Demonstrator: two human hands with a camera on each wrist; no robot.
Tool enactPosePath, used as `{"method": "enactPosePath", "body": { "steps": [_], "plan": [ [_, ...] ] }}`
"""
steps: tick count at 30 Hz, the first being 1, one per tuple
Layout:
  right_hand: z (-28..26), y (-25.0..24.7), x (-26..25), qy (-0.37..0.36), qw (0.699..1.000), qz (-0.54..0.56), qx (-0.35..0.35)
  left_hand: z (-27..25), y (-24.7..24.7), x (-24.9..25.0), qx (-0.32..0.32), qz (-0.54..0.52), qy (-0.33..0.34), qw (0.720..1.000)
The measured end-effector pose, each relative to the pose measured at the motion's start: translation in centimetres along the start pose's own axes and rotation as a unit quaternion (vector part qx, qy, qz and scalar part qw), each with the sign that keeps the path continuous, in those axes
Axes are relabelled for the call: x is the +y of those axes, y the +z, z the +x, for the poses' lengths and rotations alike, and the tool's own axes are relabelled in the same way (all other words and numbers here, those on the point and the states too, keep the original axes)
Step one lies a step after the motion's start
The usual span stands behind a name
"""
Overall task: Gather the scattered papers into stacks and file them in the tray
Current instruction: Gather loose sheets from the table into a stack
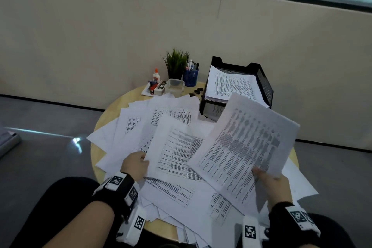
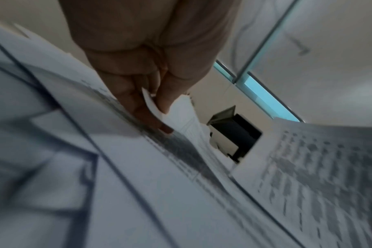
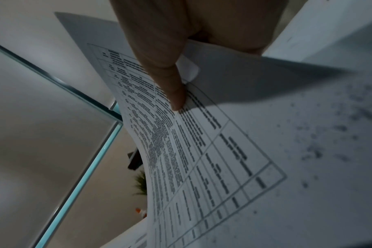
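Head view: round wooden table (image 1: pixel 104 127), largely buried under scattered papers (image 1: pixel 141 125) printed with tables and text, overlapping at all angles. At the far right of it stands a black tray (image 1: pixel 263 80), its top tier already holding a stack of printed sheets (image 1: pixel 231 84). Raised above the pile on the right is a printed sheet (image 1: pixel 245 147), its near corner pinched in the grip of the right hand (image 1: pixel 275 189), thumb on top. Left of it, another printed sheet (image 1: pixel 177 151) lies tilted over the pile; the left hand (image 1: pixel 135 165) pinches its near-left corner. At the far edge stand a small plant (image 1: pixel 176 63), a blue pen cup (image 1: pixel 190 75), a clear lidded box (image 1: pixel 174 85) and a glue bottle (image 1: pixel 156 75).
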State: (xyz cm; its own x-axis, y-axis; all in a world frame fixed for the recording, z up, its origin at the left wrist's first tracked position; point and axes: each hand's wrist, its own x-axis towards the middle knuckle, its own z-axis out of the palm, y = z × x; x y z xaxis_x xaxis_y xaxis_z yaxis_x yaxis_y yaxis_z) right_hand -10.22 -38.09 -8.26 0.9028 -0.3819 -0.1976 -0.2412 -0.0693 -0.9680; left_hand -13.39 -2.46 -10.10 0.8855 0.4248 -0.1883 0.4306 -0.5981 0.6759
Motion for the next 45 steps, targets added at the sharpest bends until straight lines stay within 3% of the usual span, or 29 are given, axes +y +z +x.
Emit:
{"method": "enactPosePath", "body": {
  "steps": [5,11,16,19,21,22,23,25,27,29,31,38,42,45],
  "plan": [
    [1.7,-2.6,-1.1,-0.021,0.996,0.03,0.084,1.1,-1.9,-0.9,0.075,-0.08,-0.046,0.993],
    [1.7,-3.1,-1.4,0.002,0.997,0.025,0.077,2.0,-2.2,-1.2,0.062,-0.07,-0.051,0.994],
    [0.8,-2.6,-2.3,-0.013,0.998,0.012,0.06,3.1,-2.7,-0.5,0.037,-0.023,-0.006,0.999],
    [0.0,-2.5,-3.1,-0.015,0.998,-0.004,0.059,3.4,-2.9,0.9,-0.021,-0.109,0.017,0.994],
    [-0.4,-2.3,-3.5,-0.014,0.998,-0.016,0.052,2.9,-3.1,2.5,-0.12,-0.291,0.016,0.949],
    [-0.5,-2.1,-3.5,-0.013,0.999,-0.021,0.048,2.8,-3.1,3.1,-0.158,-0.348,0.015,0.924],
    [-0.7,-2.0,-3.6,-0.015,0.998,-0.03,0.046,2.9,-3.1,3.5,-0.178,-0.356,0.02,0.917],
    [-0.6,-1.7,-3.6,-0.01,0.998,-0.034,0.046,3.3,-3.2,3.6,-0.145,-0.255,0.038,0.955],
    [-0.7,-1.6,-3.5,-0.001,0.998,-0.039,0.046,4.3,-3.4,2.5,-0.071,-0.068,0.032,0.995],
    [-0.8,-1.7,-3.6,0.002,0.999,-0.035,0.041,4.8,-3.6,0.9,-0.028,0.103,-0.038,0.994],
    [-0.7,-1.7,-3.5,-0.001,0.999,-0.032,0.038,4.8,-3.9,-0.4,-0.04,0.194,-0.109,0.974],
    [-0.5,-1.3,-2.7,0.014,0.998,-0.046,0.027,4.5,-5.0,-1.2,-0.062,0.212,-0.142,0.965],
    [-1.0,-0.8,-2.8,0.019,0.998,-0.057,0.004,4.8,-5.4,-0.8,-0.027,0.145,-0.096,0.984],
    [-1.5,-0.4,-3.8,0.0,0.999,-0.052,-0.012,4.6,-5.1,0.0,-0.041,0.121,-0.079,0.989]
  ]
}}
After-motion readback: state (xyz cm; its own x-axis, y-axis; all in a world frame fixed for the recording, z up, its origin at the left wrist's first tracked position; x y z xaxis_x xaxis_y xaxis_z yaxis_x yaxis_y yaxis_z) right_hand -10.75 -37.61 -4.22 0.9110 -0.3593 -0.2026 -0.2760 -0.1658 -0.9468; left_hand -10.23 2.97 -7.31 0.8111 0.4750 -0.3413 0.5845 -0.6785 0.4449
